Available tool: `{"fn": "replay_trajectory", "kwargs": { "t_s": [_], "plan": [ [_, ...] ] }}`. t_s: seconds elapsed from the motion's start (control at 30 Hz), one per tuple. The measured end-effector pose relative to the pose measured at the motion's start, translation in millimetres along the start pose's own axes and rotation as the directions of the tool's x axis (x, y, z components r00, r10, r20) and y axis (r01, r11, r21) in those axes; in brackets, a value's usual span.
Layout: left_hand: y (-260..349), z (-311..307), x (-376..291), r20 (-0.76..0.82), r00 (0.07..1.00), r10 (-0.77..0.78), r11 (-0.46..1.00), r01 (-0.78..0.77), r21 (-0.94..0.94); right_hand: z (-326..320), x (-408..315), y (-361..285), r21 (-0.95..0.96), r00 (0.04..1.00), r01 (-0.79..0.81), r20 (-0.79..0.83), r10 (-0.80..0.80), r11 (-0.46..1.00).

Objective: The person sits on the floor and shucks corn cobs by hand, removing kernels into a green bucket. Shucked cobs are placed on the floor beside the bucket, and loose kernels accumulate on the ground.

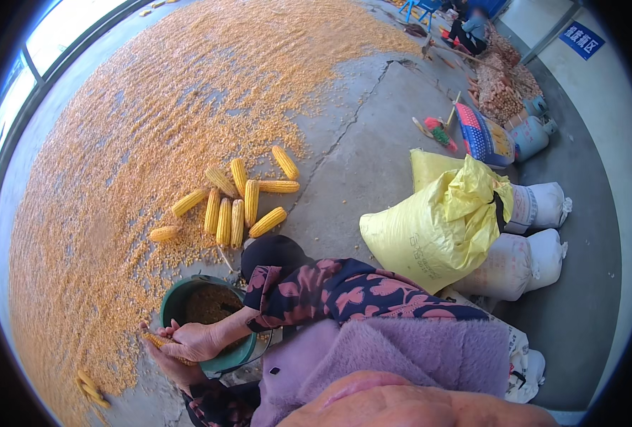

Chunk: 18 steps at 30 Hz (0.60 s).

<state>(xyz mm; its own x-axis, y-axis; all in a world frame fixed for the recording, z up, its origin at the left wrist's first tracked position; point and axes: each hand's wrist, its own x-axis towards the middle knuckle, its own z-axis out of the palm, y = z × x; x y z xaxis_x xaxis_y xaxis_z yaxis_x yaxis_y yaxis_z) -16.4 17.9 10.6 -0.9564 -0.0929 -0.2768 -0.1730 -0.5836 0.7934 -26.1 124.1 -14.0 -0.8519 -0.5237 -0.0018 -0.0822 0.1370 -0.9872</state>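
Observation:
Both my hands hold one yellow corn cob at the left side of a green plastic bucket. My right hand presses on the cob from above, its wrist over the bucket's mouth. Beneath the cob is my left hand, cradling it and partly hidden by the right. Loose material, seemingly corn kernels, lies in the bucket. Several whole corn cobs are grouped on the floor beyond it, some resting on spread kernels. A few more cobs lie at the lower left.
A wide layer of corn kernels covers the concrete floor. Tied yellow sacks and white sacks stand at my right. Farther off are a gas cylinder, a patterned bag, piled bare cobs and a seated person.

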Motion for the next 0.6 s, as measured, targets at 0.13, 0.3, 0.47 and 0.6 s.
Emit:
{"fn": "replay_trajectory", "kwargs": {
  "t_s": [0.13,0.3,0.47,0.6],
  "plan": [
    [-6,5,8,0.002,0.999,-0.041,0.999,0.040,0.023,44,30,85,-0.394,0.934,0.225,-0.174,-0.313,0.891],
    [-1,-9,8,-0.017,0.998,-0.060,0.997,0.059,-0.044,31,19,62,-0.140,0.976,0.199,-0.056,-0.209,0.970],
    [-1,0,1,-0.064,0.998,-0.030,0.998,0.033,0.048,-6,-3,-4,0.047,0.997,0.046,-0.070,-0.042,0.998],
    [-11,8,2,-0.020,0.999,-0.034,0.998,0.035,0.055,-5,-3,7,-0.063,0.985,-0.019,-0.171,0.008,0.998]
  ]
}}
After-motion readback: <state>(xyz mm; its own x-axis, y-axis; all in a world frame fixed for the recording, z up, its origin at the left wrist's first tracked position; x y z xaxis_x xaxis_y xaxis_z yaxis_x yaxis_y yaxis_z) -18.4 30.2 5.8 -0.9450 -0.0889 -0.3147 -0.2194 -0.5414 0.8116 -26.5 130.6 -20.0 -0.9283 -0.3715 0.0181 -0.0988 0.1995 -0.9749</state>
